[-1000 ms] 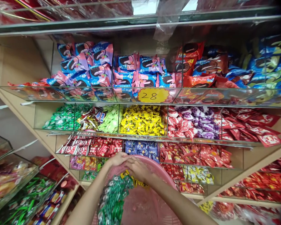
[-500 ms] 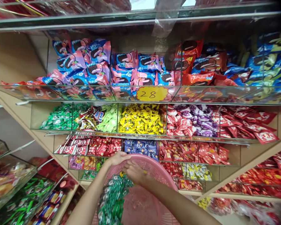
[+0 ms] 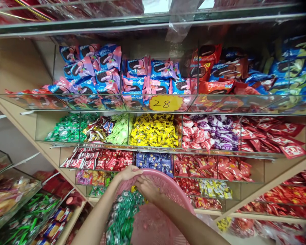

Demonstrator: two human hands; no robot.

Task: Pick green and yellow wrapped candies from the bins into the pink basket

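A pink plastic basket with a perforated wall is low in front of me. My left hand is closed on its far rim. Inside the basket, my right hand is just below that rim, close to my left hand, with its fingers curled. What those fingers hold, if anything, is hidden. Green-wrapped candies lie along the basket's left side. Some yellow candy wrapping shows beside my right fingertips. The basket's near part is cut off by the frame.
Glass-fronted shelves rise ahead: cookie packs on top, yellow candies, green candies and blue packets below. A yellow price tag reads 28. Slanted wooden panels edge both sides. More glass bins stand at left.
My right hand has shifted slightly within the basket, and its fingers have changed position near the rim. My left hand stays on the rim.
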